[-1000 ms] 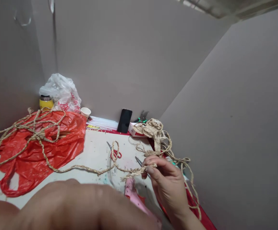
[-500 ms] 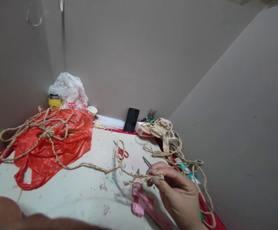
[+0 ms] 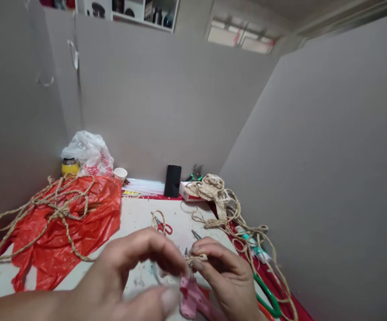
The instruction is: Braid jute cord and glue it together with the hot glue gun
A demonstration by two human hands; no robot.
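Observation:
My right hand [image 3: 228, 276] pinches the folded end of a braided straw cord [image 3: 200, 257] between thumb and fingertips. To its left, my left hand [image 3: 136, 272] is raised with thumb and forefinger apart, the forefinger tip close to the cord; whether it touches cannot be told. A small loop of the cord stands up beyond the hands, while my left hand hides the stretch leading back to the pile on a red plastic bag [image 3: 109, 214]. Below the fingers lies a pink glue gun [image 3: 188, 298]. Red-handled scissors [image 3: 168, 229] rest behind the loop.
Along the back are a phone [image 3: 173, 180], a paper cup [image 3: 120, 173], a yellow jar [image 3: 69, 167], a white plastic bag [image 3: 88, 151] and green-handled pliers [image 3: 196, 173]. Coiled braid [image 3: 209, 187] trails down the right edge, near a green handle [image 3: 268, 294]. Grey walls enclose the table.
My left hand has come up from the lower left edge to beside the cord end. My right hand still pinches the cord. The view has tilted upward, showing shelves above the wall.

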